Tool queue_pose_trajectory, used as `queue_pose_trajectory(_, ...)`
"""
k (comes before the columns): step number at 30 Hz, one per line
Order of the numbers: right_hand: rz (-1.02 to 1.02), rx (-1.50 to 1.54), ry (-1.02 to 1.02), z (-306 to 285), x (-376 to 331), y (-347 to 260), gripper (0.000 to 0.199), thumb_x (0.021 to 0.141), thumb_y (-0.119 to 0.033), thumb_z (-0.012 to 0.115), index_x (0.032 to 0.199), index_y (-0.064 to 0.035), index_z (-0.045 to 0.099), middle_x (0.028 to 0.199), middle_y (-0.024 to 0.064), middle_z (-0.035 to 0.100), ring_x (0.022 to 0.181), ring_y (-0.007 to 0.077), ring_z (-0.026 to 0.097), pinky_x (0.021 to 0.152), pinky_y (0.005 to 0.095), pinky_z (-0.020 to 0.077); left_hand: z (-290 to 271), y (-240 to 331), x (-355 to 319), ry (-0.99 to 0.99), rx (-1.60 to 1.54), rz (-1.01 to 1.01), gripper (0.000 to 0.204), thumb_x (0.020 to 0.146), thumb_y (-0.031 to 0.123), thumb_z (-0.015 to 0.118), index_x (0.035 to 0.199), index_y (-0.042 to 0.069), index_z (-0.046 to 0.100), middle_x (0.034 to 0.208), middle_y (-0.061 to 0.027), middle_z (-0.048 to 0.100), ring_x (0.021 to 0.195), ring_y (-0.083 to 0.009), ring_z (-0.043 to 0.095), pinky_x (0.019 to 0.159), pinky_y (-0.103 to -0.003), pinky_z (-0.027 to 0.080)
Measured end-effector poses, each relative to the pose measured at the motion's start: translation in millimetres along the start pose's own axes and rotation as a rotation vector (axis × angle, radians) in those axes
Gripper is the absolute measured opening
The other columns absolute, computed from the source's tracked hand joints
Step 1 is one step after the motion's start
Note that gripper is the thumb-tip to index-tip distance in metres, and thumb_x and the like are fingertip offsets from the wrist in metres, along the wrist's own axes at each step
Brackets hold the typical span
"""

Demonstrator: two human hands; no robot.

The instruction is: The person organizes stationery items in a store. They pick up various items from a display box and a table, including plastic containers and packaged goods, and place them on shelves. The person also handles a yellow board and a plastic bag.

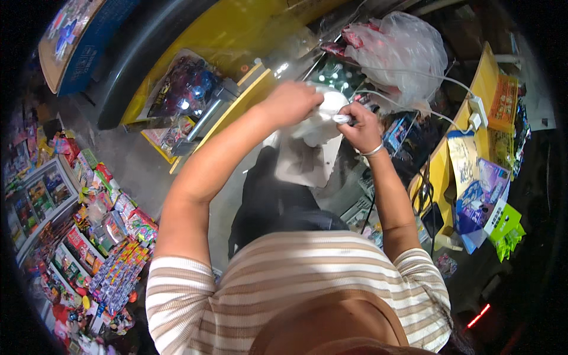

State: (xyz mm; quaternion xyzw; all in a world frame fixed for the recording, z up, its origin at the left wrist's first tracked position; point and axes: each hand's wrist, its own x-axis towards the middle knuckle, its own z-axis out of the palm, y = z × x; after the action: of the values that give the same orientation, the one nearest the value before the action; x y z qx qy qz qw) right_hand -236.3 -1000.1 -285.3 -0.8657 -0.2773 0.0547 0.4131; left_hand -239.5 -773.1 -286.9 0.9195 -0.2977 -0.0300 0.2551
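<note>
In front of me, near the top middle, is a white rounded object, glossy and washed out by glare. My left hand is at its left side, its bent fingers closed on the edge and slightly blurred. On the right, my right hand is closed around a small object with a white end and a dark body, whose kind I cannot make out. That end points toward the white object. Below both hands hangs pale, crumpled, see-through material, and under it stands a whitish box-like thing.
A clear plastic bag lies beyond my right hand. White cables run to a power strip on a yellow board. A yellow-edged panel stands left of my left forearm. Colourful packaged goods crowd the far left.
</note>
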Motion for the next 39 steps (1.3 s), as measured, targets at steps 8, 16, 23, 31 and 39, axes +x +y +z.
queue_pose_trajectory(8, 0.155, 0.034, -0.179, 26.1, -93.2, -5.4, 0.014, 0.067, -0.012, 0.063, 0.08, -0.0068, 0.061, 0.081, 0.011, 0.061, 0.072, 0.0285, 0.06, 0.064, 0.0341, 0.0482, 69.5, 49.3, -65.1, -0.219, -0.133, -0.043, 0.008, 0.077, 0.012, 0.051, 0.085, 0.01, 0.054, 0.083, -0.0128, 0.06, 0.081, -0.0315, 0.06, 0.068, -0.043, 0.047)
queue_pose_trajectory(16, 0.207, 0.056, -0.281, 42.4, -153.0, 6.0, 0.019, 0.065, -0.012, 0.06, 0.084, -0.0069, 0.062, 0.082, 0.0127, 0.06, 0.074, 0.0324, 0.059, 0.066, 0.0375, 0.0485, 107.2, 77.9, -116.3, -0.438, -0.241, -0.281, 0.025, 0.083, 0.016, 0.049, 0.106, 0.007, 0.046, 0.102, -0.0152, 0.059, 0.094, -0.034, 0.058, 0.077, -0.045, 0.045)
queue_pose_trajectory(23, 0.157, 0.038, -0.265, 50.6, -165.6, -1.1, 0.013, 0.066, -0.007, 0.063, 0.078, -0.0044, 0.06, 0.073, 0.0103, 0.058, 0.064, 0.0254, 0.058, 0.059, 0.0319, 0.0463, 124.7, 87.7, -118.6, -0.559, -0.265, -0.513, 0.028, 0.083, 0.025, 0.049, 0.106, 0.012, 0.058, 0.097, -0.0156, 0.063, 0.092, -0.0355, 0.059, 0.076, -0.046, 0.046)
queue_pose_trajectory(31, 0.196, 0.013, -0.32, 62.4, -171.8, 3.6, 0.019, 0.065, -0.013, 0.063, 0.084, -0.0071, 0.061, 0.081, 0.0128, 0.06, 0.074, 0.0313, 0.058, 0.068, 0.0381, 0.047, 145.0, 104.5, -94.3, -0.842, -0.025, -0.498, 0.025, 0.08, 0.025, 0.054, 0.096, 0.011, 0.067, 0.103, -0.0107, 0.065, 0.096, -0.0267, 0.062, 0.08, -0.04, 0.049)
queue_pose_trajectory(39, 0.235, -0.16, -0.409, 74.8, -186.6, 13.5, 0.037, 0.061, -0.022, 0.072, 0.094, -0.0067, 0.062, 0.088, 0.0137, 0.063, 0.081, 0.0311, 0.061, 0.071, 0.0385, 0.0493, 186.7, 111.2, -111.7, -0.673, 0.119, -0.522, 0.025, 0.081, 0.024, 0.053, 0.096, 0.011, 0.069, 0.101, -0.0098, 0.066, 0.094, -0.0237, 0.064, 0.077, -0.039, 0.051)
